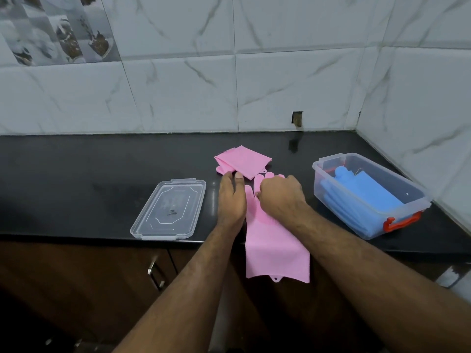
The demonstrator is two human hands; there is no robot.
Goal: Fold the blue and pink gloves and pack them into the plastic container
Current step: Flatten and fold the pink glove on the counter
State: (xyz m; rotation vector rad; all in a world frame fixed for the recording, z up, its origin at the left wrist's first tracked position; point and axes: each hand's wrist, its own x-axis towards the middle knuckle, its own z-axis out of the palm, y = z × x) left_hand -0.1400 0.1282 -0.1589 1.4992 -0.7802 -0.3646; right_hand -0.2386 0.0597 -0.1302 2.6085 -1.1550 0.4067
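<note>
A pink glove [275, 248] lies stretched flat, fingers pointing to the wall, its cuff hanging over the counter's front edge. My right hand [280, 197] rests on its finger end with fingers curled around the glove fingers. My left hand [230, 197] lies flat beside the glove's left edge, fingers extended. A second pink glove [244, 160], folded, sits just behind my hands. The clear plastic container [331, 163] stands at the right with folded blue gloves [362, 197] inside. Its clear lid [169, 208] lies to the left of my hands.
The black countertop [76, 179] runs to a marble-tiled wall behind and a side wall at the right corner. Brown cabinet doors with a metal handle [155, 273] are below the front edge. The container has red clips [400, 222].
</note>
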